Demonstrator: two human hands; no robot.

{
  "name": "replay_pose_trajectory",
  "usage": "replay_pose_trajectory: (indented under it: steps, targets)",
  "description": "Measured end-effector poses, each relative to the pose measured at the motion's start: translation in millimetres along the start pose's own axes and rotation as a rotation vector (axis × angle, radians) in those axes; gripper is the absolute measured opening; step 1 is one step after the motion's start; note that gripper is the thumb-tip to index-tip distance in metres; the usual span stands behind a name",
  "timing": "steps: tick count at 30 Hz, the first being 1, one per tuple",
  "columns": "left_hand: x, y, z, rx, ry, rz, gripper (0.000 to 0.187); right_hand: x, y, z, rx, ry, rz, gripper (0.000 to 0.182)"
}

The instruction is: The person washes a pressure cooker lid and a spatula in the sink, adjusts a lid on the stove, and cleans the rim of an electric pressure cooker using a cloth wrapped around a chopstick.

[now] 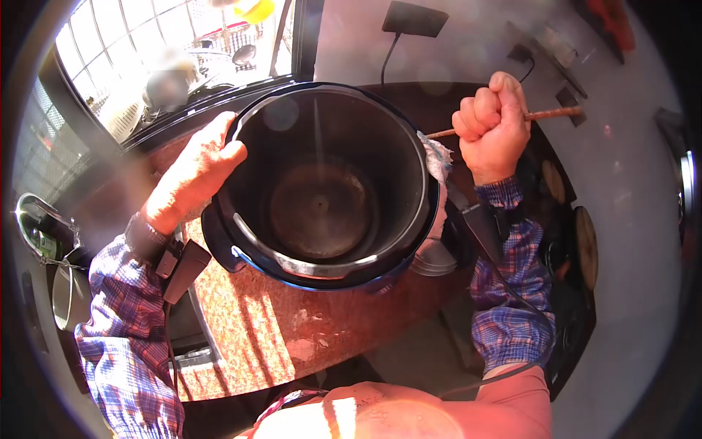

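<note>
A large dark electric pressure cooker base (322, 271) stands lidless on the counter, its deep inside bare down to a round heating plate (319, 205) at the bottom. My left hand (201, 164) grips its upper left rim, thumb over the edge. On the other side my right hand (493, 121) is closed in a fist around a thin brown wooden stick (554, 113), which pokes out on both sides of the fist. The stick's left end reaches a whitish cloth (437, 164) hanging along the cooker's right side.
The reddish granite counter (314, 329) curves in front of me. A barred window (139, 36) with utensils behind it lies at the upper left. On the right is a dark stove (567, 293). A clear container (436, 257) sits beside the cooker; a steel faucet (33, 212) is at far left.
</note>
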State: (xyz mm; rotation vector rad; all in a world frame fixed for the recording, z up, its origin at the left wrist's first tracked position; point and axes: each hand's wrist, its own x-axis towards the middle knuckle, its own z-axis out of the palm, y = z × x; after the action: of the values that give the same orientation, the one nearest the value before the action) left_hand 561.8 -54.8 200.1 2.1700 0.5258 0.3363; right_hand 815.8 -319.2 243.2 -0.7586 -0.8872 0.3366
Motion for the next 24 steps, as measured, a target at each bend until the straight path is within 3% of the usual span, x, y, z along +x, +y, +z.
replay_pose_trajectory:
  steps: [5,9,13,16,19,24]
  targets:
    - [-2.9,-0.1,3.6,-0.014,0.039,0.028,0.033,-41.9,-33.9,27.9,-0.091,-0.064,0.076,0.018]
    - [1.4,-6.8,5.7,-0.002,0.053,0.054,0.035,-69.8,-53.2,38.5,-0.044,-0.125,0.155,0.017]
    - [5.3,-14.7,7.5,-0.038,0.056,0.123,0.038,-66.5,-58.0,41.0,-0.025,-0.061,0.23,0.018]
    - [0.6,-9.9,6.7,-0.058,0.047,0.104,0.035,-48.0,-49.3,9.0,0.214,0.037,0.477,0.022]
    - [2.9,-16.0,9.9,-0.153,0.032,0.112,0.032,-40.8,-45.9,1.4,0.252,0.09,0.604,0.024]
    - [3.7,-17.4,9.5,-0.258,-0.005,0.094,0.032,-48.1,-25.8,-4.8,0.253,0.236,0.567,0.02]
